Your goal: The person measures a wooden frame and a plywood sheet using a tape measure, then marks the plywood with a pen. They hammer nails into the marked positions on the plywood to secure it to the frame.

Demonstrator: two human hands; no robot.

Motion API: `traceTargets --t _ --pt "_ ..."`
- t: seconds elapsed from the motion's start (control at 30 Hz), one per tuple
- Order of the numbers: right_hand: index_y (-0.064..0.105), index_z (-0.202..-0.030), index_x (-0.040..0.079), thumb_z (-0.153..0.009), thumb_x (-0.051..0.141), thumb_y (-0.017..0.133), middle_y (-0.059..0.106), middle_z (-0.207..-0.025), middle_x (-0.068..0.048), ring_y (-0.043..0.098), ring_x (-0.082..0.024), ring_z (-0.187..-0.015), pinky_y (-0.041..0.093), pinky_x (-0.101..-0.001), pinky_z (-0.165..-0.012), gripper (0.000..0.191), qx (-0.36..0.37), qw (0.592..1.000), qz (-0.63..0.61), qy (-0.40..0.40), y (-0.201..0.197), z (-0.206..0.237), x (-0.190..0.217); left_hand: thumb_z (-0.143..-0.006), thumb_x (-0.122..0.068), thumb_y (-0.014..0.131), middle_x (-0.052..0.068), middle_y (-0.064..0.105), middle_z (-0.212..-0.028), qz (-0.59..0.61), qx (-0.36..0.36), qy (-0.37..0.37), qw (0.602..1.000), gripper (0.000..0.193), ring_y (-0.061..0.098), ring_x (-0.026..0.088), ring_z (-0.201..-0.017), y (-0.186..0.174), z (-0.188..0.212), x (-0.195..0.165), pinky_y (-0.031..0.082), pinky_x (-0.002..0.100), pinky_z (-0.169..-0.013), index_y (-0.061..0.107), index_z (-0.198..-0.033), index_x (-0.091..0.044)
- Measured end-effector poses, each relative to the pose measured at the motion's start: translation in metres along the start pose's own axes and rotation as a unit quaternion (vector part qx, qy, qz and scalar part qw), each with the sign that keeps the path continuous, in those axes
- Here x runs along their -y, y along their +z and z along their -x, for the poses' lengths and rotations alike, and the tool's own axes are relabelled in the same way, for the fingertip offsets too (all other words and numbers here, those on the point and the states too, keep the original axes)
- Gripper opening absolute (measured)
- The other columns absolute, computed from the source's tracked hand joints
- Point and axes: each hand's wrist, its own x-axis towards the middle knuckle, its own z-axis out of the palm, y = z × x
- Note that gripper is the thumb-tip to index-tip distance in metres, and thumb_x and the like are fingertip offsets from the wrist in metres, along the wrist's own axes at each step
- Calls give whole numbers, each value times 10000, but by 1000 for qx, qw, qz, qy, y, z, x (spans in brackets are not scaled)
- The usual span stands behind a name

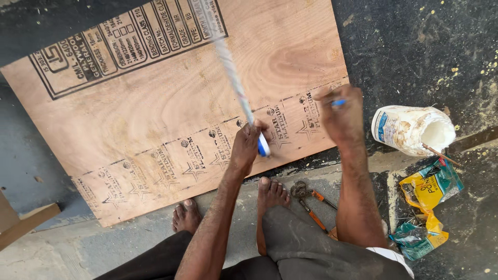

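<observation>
White glue tub [412, 129], stick inside

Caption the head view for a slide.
Left hand holds a tape measure on plywood; right hand grips a blue pencil.

A carpentry workshop floor: a stamped plywood sheet [171, 98] lies flat on dusty concrete strewn with sawdust [456, 62], with pincers [307, 199], an open white glue tub [415, 129], and torn hardware packets [428, 207] beside it.
</observation>
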Motion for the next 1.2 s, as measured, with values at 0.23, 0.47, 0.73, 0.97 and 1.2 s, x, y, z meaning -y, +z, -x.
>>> traceTargets --t 0.23,0.47,0.73,0.97,1.2 --pt "621 -1350 -71 -1080 474 634 685 -1146 -186 650 -228 -969 513 -419 -797 607 -83 941 -233 230 -11 -24 -77 -1056 -448 498 113 696 -692 -471 27 -22 881 438 633 237 -579 -33 -33 -48 523 451 -599 728 -886 -116" --pt "748 -1272 51 -1000 282 709 773 -1079 -138 709 -234 -861 558 -376 -668 360 1 958 -91 271 12 -81 -67 -1052 -462 497 111 707 -797 -614 7 -21 789 395 684 248 -687 -22 -74 -123 595 458 -619 732 -990 -150" --pt "785 -1125 38 -874 134 853 787 -992 -116 742 -147 -822 612 -282 -674 276 -25 952 -143 270 19 -96 -52 -1010 -514 630 160 719 -830 -617 -59 -22 784 504 730 290 -808 -36 -62 -126 576 483 -718 744 -939 -28" --pt "780 -1099 9 -852 76 858 794 -962 -147 775 -166 -821 648 -289 -693 267 -45 935 -221 272 26 -95 -65 -1019 -497 588 167 716 -840 -582 -83 -53 807 491 755 270 -829 -29 -68 -114 592 457 -734 716 -982 -25" --pt "760 -1089 -21 -847 82 858 787 -952 -150 777 -158 -812 645 -273 -679 281 -52 929 -236 281 31 -89 -74 -1021 -495 586 175 718 -861 -578 -82 -52 810 493 751 277 -841 -32 -73 -110 598 462 -736 716 -998 -20"
